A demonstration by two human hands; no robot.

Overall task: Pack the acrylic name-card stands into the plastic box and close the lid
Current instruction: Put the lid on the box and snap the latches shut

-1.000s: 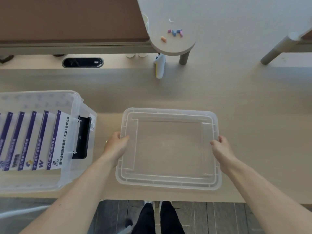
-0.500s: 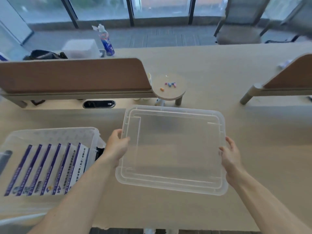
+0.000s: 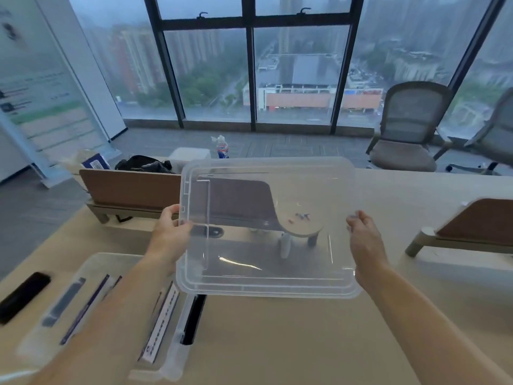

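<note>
Centre of the frame: clear plastic lid (image 3: 268,226) held up off the table (image 3: 291,337), tilted with its far edge raised toward the windows; left hand (image 3: 169,237) grips the lid's left edge, thumb on the near face, fingers curled behind; right hand (image 3: 366,240) at the right edge, fingers loosely bent and slightly apart, whether they clamp the rim I cannot tell. Lower left of the frame: open plastic box (image 3: 172,354) on the table, partly hidden by the left forearm; name-card stands (image 3: 159,326) with purple-and-white cards stand inside in a row; black latch (image 3: 193,319) on the box's right end. Seen through the lid: brown desk divider (image 3: 130,190) and small round shelf (image 3: 305,227) bearing a few coloured bits.
</note>
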